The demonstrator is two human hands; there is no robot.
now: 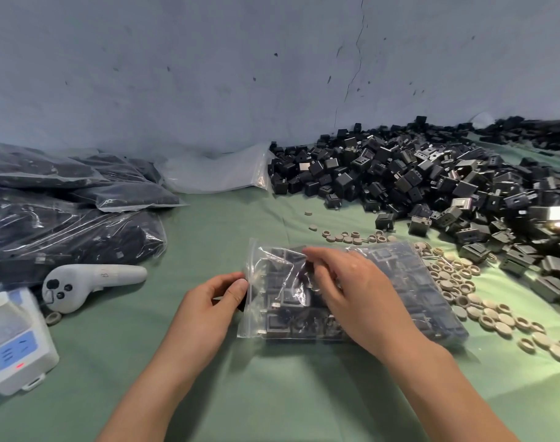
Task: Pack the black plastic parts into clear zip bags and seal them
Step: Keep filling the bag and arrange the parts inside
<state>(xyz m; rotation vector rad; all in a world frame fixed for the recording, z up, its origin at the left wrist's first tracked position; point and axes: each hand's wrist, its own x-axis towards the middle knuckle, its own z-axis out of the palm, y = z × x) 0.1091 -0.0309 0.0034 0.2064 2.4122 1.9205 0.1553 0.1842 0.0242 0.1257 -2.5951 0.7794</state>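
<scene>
A clear zip bag (pixel 409 282) filled with black plastic parts lies flat on the green cloth in front of me, its mouth facing left. My left hand (pixel 208 311) pinches the bag's zip edge between thumb and fingers. Over the bag's left half, my right hand (pixel 352 288) rests with its fingers curled on the plastic near the mouth. A big heap of loose black parts (pixel 431 180) fills the right and far side of the table.
Filled bags (pixel 65 212) are stacked at the left, with empty clear bags (pixel 218 170) against the wall. A white handheld controller (pixel 90 279) and a white device (pixel 14 339) lie at the left. Beige round caps (pixel 482 301) are scattered to the right of the bag.
</scene>
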